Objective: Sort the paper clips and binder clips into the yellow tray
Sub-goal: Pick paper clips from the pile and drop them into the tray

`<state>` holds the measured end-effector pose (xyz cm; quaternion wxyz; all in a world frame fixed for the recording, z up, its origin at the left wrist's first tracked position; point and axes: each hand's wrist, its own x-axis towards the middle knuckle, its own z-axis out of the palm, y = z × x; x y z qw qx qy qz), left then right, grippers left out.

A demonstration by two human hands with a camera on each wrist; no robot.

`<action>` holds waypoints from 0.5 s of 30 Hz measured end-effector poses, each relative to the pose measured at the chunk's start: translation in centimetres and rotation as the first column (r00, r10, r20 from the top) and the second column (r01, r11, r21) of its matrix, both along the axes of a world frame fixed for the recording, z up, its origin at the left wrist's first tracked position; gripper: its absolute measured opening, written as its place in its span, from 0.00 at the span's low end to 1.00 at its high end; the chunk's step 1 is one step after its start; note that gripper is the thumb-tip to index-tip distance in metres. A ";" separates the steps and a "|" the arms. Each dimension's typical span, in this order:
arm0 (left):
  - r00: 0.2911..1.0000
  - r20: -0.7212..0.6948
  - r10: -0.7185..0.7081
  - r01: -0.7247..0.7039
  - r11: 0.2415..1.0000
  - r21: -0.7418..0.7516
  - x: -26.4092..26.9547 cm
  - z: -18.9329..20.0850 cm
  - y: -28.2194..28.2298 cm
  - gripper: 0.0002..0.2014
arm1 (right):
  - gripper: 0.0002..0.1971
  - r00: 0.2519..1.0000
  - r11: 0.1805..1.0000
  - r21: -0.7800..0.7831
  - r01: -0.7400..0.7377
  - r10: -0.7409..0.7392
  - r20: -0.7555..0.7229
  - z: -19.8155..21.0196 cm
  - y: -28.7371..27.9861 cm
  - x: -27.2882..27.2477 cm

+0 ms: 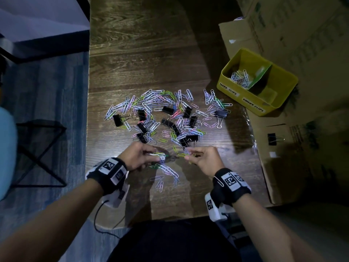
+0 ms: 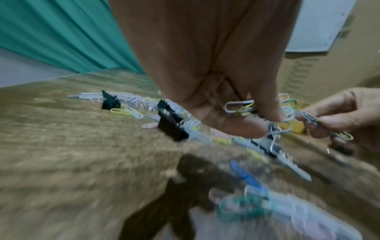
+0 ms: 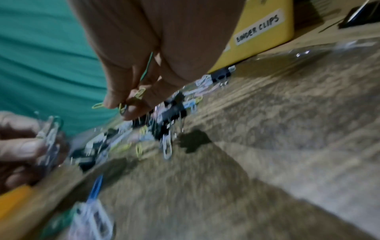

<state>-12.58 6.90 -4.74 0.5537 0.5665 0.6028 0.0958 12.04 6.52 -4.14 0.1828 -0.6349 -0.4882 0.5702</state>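
Observation:
A heap of coloured paper clips mixed with black binder clips lies mid-table. My left hand pinches a bunch of paper clips just above the table, near the heap's front edge. My right hand pinches a few paper clips, yellow ones among them, close beside the left. The yellow tray stands at the right; its "paper clips" compartment holds several paper clips, and the "binder clips" label marks the other side.
Cardboard boxes rise behind and right of the tray. One binder clip lies on a flat cardboard sheet at the right. More paper clips lie near the table's front, between my wrists. The table's left edge drops to the floor.

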 end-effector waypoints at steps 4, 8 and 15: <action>0.984 0.161 0.078 -0.076 0.997 -0.018 1.8 3.0 4.0 0.20 | 0.18 0.950 0.967 0.038 0.251 -0.239 -0.203 3.3 2.8 2.7; 0.937 0.341 0.077 -0.085 0.996 0.008 7.5 7.9 9.9 0.06 | 0.14 0.902 0.924 0.132 0.358 -0.306 -0.304 6.8 6.7 6.3; 0.939 0.334 0.079 -0.140 0.976 0.164 19.3 9.8 21.4 0.04 | 0.19 0.861 0.837 0.276 0.473 -0.371 -0.348 8.9 12.8 10.6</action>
